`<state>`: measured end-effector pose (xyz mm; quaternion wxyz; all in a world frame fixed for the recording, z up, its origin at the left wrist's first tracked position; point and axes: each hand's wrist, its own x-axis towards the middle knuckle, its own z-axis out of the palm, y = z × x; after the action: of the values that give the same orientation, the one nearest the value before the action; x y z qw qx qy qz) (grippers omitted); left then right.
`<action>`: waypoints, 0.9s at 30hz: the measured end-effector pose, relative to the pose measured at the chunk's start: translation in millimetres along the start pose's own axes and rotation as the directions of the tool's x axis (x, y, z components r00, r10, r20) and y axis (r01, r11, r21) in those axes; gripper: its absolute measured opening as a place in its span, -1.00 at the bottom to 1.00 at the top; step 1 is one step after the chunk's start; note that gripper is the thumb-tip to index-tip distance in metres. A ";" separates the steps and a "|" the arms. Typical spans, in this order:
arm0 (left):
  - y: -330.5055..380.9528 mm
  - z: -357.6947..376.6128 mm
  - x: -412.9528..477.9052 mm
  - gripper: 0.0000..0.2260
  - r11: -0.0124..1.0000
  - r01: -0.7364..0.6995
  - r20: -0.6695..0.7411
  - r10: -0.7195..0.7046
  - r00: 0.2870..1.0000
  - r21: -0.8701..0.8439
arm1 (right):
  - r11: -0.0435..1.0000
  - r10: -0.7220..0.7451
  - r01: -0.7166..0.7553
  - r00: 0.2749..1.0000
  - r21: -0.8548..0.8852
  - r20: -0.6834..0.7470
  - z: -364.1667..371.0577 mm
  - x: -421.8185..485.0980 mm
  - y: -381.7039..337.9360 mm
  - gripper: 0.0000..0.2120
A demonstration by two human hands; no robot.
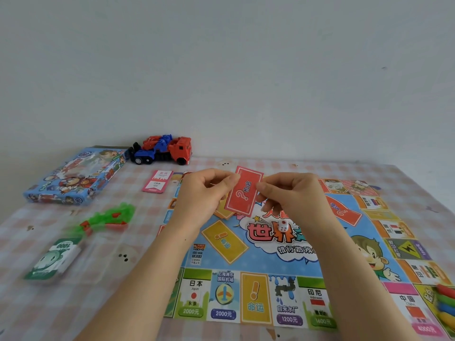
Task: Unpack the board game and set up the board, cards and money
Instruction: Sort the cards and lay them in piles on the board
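Observation:
The game board [261, 262] lies unfolded on the table, right of centre. Above its middle both hands hold up a stack of red question-mark cards [242, 193]. My left hand [204, 193] pinches the stack's left edge; my right hand [293, 195] pinches its right edge. Yellow cards [222, 212] show just beneath the red stack, under my left hand. A white die [282, 226] sits on the board below the hands. A bundle of green 1000 notes [53, 259] lies at the left in clear wrap. A pink card [157, 180] lies beyond the board's far left corner.
The blue game box [73, 175] lies at the far left, with a red and blue toy truck [162, 150] behind it by the wall. A bag of green and red plastic pieces [105, 219] lies left of the board. Coloured pawns [446, 302] sit at the board's right corner.

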<state>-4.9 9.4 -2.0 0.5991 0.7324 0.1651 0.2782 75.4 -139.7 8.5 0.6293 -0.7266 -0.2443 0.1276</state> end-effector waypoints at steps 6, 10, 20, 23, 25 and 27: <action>-2.7 1.5 2.6 -0.95 0.998 0.033 -0.043 -0.036 0.998 -0.062 | 0.988 -0.111 0.100 0.989 -0.119 -0.096 5.5 1.3 3.6 -0.97; -7.3 3.5 4.0 -0.91 0.979 0.121 -0.130 -0.143 0.981 -0.163 | 0.910 -0.261 0.197 0.955 -0.365 -0.137 16.2 -0.5 6.4 -0.71; -9.3 7.7 3.0 -0.84 0.922 0.183 -0.256 -0.279 0.926 -0.341 | 0.705 -0.406 0.296 0.913 -0.644 -0.025 45.9 -4.6 7.7 -0.38; -6.7 8.2 1.8 -0.90 0.922 0.195 -0.251 -0.287 0.925 -0.336 | 0.680 -0.410 0.295 0.912 -0.671 -0.015 46.1 -2.5 9.5 -0.40; -4.5 10.1 -0.7 -0.92 0.929 0.196 -0.234 -0.276 0.932 -0.313 | 0.688 -0.416 0.292 0.909 -0.665 -0.031 43.5 -1.4 11.4 -0.41; -2.8 11.5 -2.6 -0.94 0.933 0.201 -0.218 -0.272 0.937 -0.299 | 0.707 -0.423 0.288 0.904 -0.646 -0.060 40.9 -0.5 12.4 -0.42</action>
<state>0.2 -0.5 -6.7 0.6968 0.5757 0.2889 0.3155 57.2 -106.1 -10.8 0.3874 -0.8408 -0.3428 -0.1599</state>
